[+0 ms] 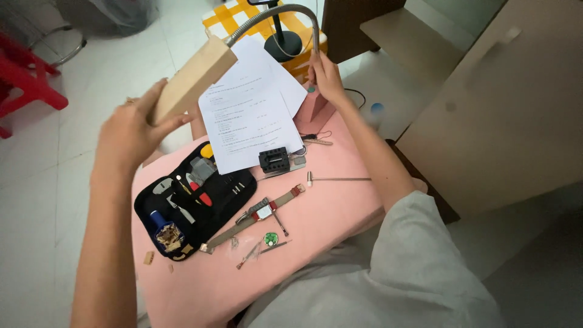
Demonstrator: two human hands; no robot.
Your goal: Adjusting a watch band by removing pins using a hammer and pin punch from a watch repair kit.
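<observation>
- Fingers of the left hand [130, 130] are wrapped round the near end of a wooden, block-shaped lamp head [193, 78], thumb on its right face; a firm grip, raised above the worktop.
- Right hand [328, 78] sits at the far end, fingers curled round the lower part of the gooseneck [276, 13], just above the lamp's pink base [314, 109]; closed on it, as far as the view shows.
- Lamp head's long axis runs from near-left up to far-right, where the grey flexible gooseneck joins it, arches over and drops to the right hand. Left hand is the nearer one to the head; right hand to the base.
- Pink worktop [340, 206] lies below both hands, well apart from the lamp head.
- Under the head: white printed sheets [249, 121], their near edge overlapping a black zip tool case [182, 212] lying open at left, holding small tools with red and yellow handles.
- Small black watch-holder block [274, 160] rests on the near edge of the sheets.
- Wristwatch [261, 212] with a khaki strap lies stretched flat, near-left to far-right, in mid-worktop; a small green part [271, 238] and thin pins sit just near of it.
- Small metal hammer [337, 179] lies to the right of the watch, handle pointing right.
- Far behind: yellow-and-white checked surface [237, 15] with a black round stand [283, 44]; red plastic stool [27, 79] at far left on the floor.
</observation>
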